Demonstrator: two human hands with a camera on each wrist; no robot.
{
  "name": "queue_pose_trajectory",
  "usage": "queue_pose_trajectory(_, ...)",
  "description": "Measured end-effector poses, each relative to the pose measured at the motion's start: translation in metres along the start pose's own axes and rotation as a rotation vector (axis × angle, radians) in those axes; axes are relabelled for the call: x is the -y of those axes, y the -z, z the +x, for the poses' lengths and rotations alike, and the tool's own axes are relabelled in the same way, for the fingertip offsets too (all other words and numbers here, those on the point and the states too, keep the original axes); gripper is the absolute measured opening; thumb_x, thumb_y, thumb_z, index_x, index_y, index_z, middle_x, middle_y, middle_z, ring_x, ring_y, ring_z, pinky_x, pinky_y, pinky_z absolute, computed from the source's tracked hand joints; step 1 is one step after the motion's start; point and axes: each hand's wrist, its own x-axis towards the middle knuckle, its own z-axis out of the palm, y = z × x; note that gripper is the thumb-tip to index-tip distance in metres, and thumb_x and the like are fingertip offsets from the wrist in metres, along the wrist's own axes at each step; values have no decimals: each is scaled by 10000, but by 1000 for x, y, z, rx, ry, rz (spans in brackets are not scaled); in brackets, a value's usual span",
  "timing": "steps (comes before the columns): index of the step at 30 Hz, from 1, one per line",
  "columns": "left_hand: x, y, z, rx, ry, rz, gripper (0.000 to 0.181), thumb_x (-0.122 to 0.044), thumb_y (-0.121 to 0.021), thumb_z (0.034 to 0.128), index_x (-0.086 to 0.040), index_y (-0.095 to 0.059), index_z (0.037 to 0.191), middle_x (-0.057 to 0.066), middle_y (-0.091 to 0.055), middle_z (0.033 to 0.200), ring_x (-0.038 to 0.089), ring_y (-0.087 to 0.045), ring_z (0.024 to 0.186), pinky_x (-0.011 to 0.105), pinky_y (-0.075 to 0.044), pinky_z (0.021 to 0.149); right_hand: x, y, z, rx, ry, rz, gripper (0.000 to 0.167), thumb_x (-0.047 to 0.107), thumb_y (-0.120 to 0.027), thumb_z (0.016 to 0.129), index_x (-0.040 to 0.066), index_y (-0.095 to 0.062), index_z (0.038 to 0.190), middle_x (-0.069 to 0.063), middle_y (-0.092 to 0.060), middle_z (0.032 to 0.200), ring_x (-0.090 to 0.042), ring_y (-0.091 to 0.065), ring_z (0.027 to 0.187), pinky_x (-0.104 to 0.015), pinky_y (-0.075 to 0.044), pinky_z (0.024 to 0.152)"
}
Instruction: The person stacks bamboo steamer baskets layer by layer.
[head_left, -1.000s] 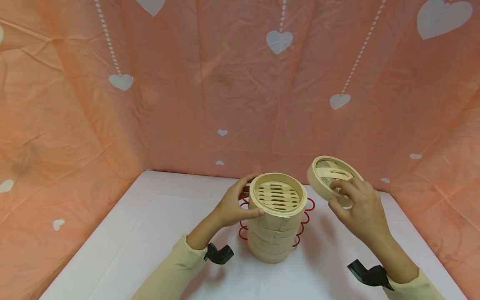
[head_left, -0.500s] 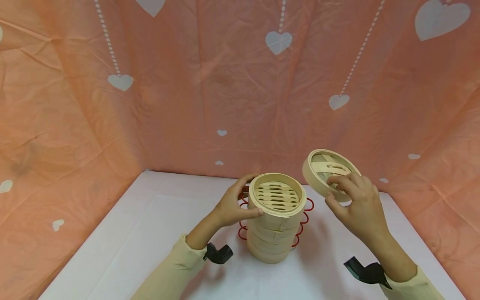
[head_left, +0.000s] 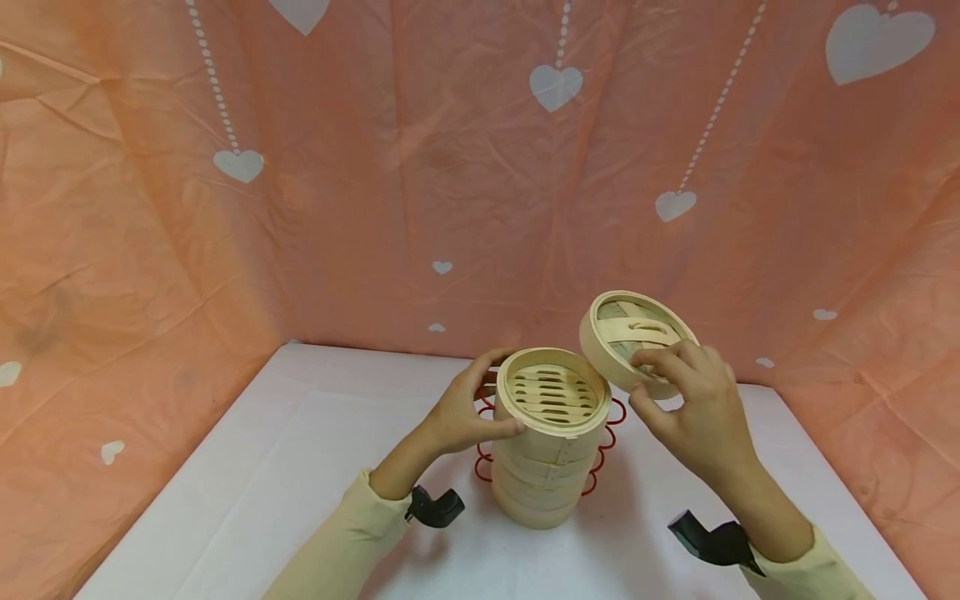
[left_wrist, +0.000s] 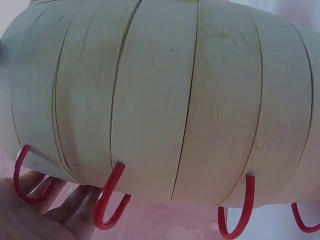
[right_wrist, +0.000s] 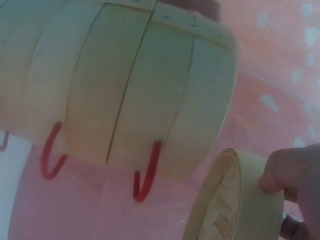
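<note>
A round bamboo steamer (head_left: 543, 475) of stacked tiers stands upright, its slatted top tier uncovered. Red wire loops (head_left: 606, 437) stick out from both its sides. My left hand (head_left: 457, 415) grips the top tier from the left, thumb at the front and fingers round the back; some fingers (left_wrist: 75, 212) show behind the loops in the left wrist view. In my right hand (head_left: 697, 408) is the bamboo lid (head_left: 606, 354), pinched by its near right edge and tilted. The lid hangs up and right of the stack, close to its rim; in the right wrist view a gap separates them.
A white-covered table (head_left: 315, 467) lies under the steamer. Pink-orange cloth (head_left: 495, 217) with pale hearts rises behind it and along both sides. Black bands with protruding pieces (head_left: 438, 508) sit at both wrists.
My right hand has carried the lid left and slightly up, closer to the top of the steamer. The left hand and the stack stay in place.
</note>
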Motion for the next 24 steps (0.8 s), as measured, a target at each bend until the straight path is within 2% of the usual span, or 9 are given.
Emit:
queue_pose_trajectory(7,0,1,0,10,-39,4,866,-125,-820,687,-84,-380,1431,130,-501,1355,310,-538,1196,360,-492,976,5,0,1,-12,17,10,261,37,-662,676,122,-696,920,-21,-593,813,-209,-454,780,-395,-297,695)
queue_pose_trajectory(20,0,2,-1,-2,-35,10,819,-152,-810,681,-51,-404,1385,139,-502,1336,289,-546,1159,353,-503,952,10,-4,4,-24,21,58,252,50,-669,675,135,-697,912,3,-578,806,-189,-456,819,-406,-309,747)
queue_pose_trajectory(24,0,3,-1,-2,-32,6,794,-149,-800,691,-46,-409,1374,148,-498,1336,323,-554,1145,357,-507,945,13,-6,5,-24,31,69,255,51,-678,672,140,-697,910,8,-576,802,-182,-455,810,-399,-310,744)
